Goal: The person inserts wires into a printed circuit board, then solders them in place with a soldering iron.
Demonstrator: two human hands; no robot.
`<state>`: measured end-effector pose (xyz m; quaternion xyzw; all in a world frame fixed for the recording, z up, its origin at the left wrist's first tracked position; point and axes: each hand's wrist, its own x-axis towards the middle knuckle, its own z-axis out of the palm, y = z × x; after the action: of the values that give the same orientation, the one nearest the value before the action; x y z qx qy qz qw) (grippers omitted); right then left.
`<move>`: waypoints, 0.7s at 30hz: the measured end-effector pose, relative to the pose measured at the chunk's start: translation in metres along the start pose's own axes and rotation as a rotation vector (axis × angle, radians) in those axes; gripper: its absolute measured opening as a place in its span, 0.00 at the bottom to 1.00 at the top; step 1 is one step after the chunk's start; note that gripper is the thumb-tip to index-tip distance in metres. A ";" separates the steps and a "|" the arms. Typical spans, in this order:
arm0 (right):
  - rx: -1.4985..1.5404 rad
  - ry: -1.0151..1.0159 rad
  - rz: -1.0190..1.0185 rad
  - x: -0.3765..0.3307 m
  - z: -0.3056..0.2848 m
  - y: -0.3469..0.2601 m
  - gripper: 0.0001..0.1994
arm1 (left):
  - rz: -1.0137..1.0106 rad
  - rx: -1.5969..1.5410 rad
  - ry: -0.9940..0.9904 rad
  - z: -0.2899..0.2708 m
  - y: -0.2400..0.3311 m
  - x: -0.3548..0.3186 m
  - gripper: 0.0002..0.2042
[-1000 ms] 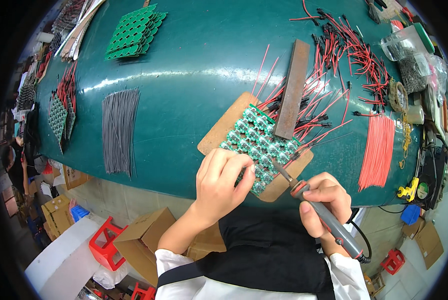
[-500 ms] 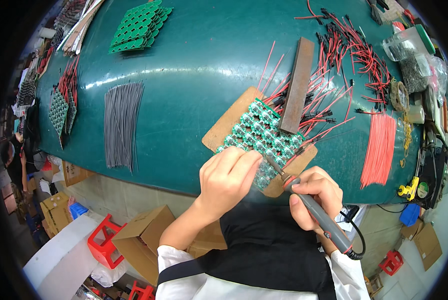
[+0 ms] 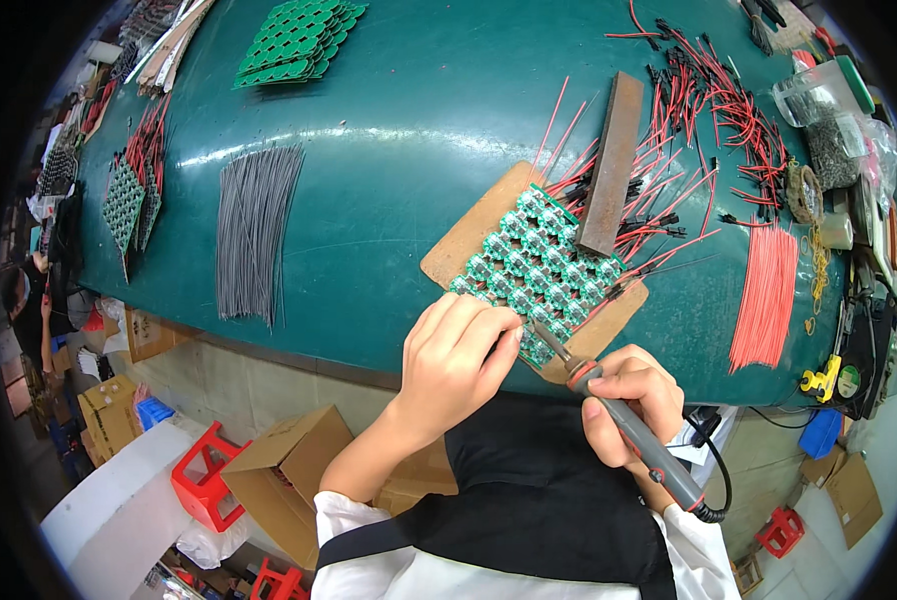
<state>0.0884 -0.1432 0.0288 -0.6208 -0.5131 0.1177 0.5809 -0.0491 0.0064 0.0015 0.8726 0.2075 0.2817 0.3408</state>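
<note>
- Green small circuit boards [image 3: 534, 262] lie in a panel on a brown board [image 3: 469, 240], near the front edge of the teal table [image 3: 389, 130]; red wires [image 3: 659, 210] already stand out from the far side of the panel, under a dark flat bar [image 3: 609, 165] that presses them down.
- Soldering iron [image 3: 624, 425] is gripped like a pen by the right hand [image 3: 629, 400], fingers closed around the handle; its tip reaches the nearest row of the panel, at the corner closest to the person.
- Left hand [image 3: 459, 355] rests at the near edge of the panel, fingers curled and pinched together beside the tip — what it pinches is hidden, I cannot tell.
- To do this step well, I think the tip should touch one pad only and shortly, with the left fingers kept clear of the hot metal, and the panel must not slide on its brown board.
- Against the picture of one second ago, the left hand has moved a little toward the near corner and the iron tip followed it — the handle now points more steeply to the lower right.
- Farther out: a bundle of grey wires [image 3: 254, 230] to the left, a bundle of orange-red wires [image 3: 769, 295] to the right, a stack of green panels [image 3: 294, 40] at the far side.
</note>
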 end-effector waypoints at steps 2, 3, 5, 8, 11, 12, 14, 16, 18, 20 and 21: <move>-0.004 -0.001 0.005 0.000 0.002 0.000 0.08 | 0.011 0.003 0.002 0.002 -0.001 0.001 0.08; -0.011 0.003 -0.009 -0.001 0.003 0.000 0.08 | 0.023 0.004 0.001 0.002 -0.002 0.000 0.07; -0.021 0.006 -0.024 0.000 0.003 0.001 0.09 | 0.018 0.023 0.002 0.002 0.001 0.001 0.07; -0.045 -0.026 -0.044 0.005 0.002 0.001 0.09 | -0.029 0.008 0.036 -0.001 0.002 -0.001 0.07; -0.059 -0.065 -0.055 0.008 0.000 -0.002 0.09 | -0.174 -0.092 0.056 -0.008 0.004 -0.010 0.07; -0.046 -0.040 -0.058 0.005 -0.001 -0.004 0.09 | -0.279 -0.156 0.041 -0.011 0.003 -0.013 0.07; -0.001 -0.007 -0.069 -0.001 -0.002 -0.007 0.08 | -0.206 -0.135 0.036 -0.015 0.000 -0.016 0.07; 0.008 -0.024 -0.064 -0.003 0.000 -0.012 0.08 | -0.138 -0.138 0.019 -0.015 -0.001 -0.019 0.07; 0.004 -0.044 -0.049 -0.005 0.005 -0.015 0.08 | -0.130 -0.139 0.013 -0.014 -0.003 -0.022 0.07; 0.006 -0.039 -0.037 -0.008 0.010 -0.012 0.08 | -0.126 -0.143 0.008 -0.012 -0.004 -0.022 0.06; 0.007 -0.035 -0.023 -0.010 0.012 -0.010 0.08 | -0.124 -0.143 0.010 -0.011 -0.005 -0.021 0.06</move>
<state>0.0700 -0.1451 0.0291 -0.6109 -0.5297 0.1237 0.5753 -0.0729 0.0031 -0.0025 0.8302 0.2421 0.2785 0.4178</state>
